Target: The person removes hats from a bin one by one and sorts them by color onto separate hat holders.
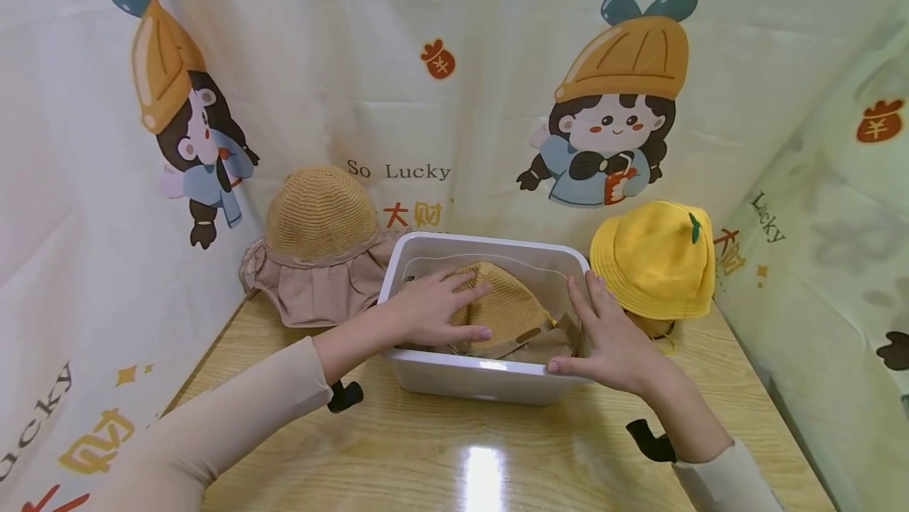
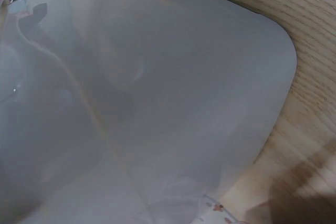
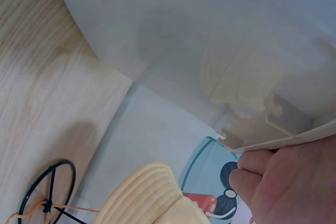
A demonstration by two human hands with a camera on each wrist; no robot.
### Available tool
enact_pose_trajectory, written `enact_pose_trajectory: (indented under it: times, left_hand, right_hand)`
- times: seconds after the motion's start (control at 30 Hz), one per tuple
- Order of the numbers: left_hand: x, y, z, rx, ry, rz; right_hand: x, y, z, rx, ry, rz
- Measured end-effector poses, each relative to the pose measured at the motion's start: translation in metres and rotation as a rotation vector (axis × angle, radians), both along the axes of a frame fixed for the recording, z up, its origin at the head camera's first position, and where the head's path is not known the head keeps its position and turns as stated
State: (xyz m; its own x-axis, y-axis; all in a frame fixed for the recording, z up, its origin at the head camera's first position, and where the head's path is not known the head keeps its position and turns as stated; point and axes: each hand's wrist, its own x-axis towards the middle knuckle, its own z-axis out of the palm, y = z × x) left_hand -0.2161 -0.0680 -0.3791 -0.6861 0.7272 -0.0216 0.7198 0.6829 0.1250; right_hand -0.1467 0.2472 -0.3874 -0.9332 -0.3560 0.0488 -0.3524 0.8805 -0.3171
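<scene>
A white plastic bin [image 1: 476, 382] stands on the table with a tan knitted hat [image 1: 507, 303] inside, its fabric brim [image 1: 547, 346] folded toward the front right. My left hand [image 1: 433, 311] reaches over the bin's left side, and its outstretched fingers overlap the hat's crown. At the front right corner is my right hand [image 1: 618, 342], thumb at the front rim and long fingers along the right rim. In the right wrist view, some fingers [image 3: 247, 179] bend against the rim's outside. Only the bin's grey outer wall [image 2: 173, 77] fills most of the left wrist view.
Left of the bin sits another straw hat [image 1: 323, 216] with a pleated brim. A yellow bucket hat [image 1: 656, 259] with a green sprout stands to the right, close to a black wire stand [image 3: 47, 192]. Printed curtains [image 1: 490, 125] enclose the wooden table [image 1: 398, 457].
</scene>
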Motion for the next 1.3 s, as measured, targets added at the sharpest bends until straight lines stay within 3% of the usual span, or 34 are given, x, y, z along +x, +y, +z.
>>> enact_pose_trajectory:
  times: [0.4, 0.77, 1.1, 1.3]
  left_hand:
    - [-0.007, 0.007, -0.013, -0.055, -0.038, 0.017]
    - [-0.012, 0.012, -0.012, -0.077, -0.055, 0.023]
    - [-0.018, 0.016, -0.007, -0.061, -0.111, 0.036]
    - [-0.021, 0.016, -0.008, 0.040, -0.043, 0.009]
  right_hand:
    - [0.001, -0.001, 0.000, -0.002, 0.003, -0.004]
    - [0.001, -0.001, -0.001, 0.003, -0.003, -0.003]
    - [0.001, 0.001, -0.002, 0.004, -0.005, -0.005]
    - [0.001, 0.000, -0.002, 0.000, -0.004, -0.009]
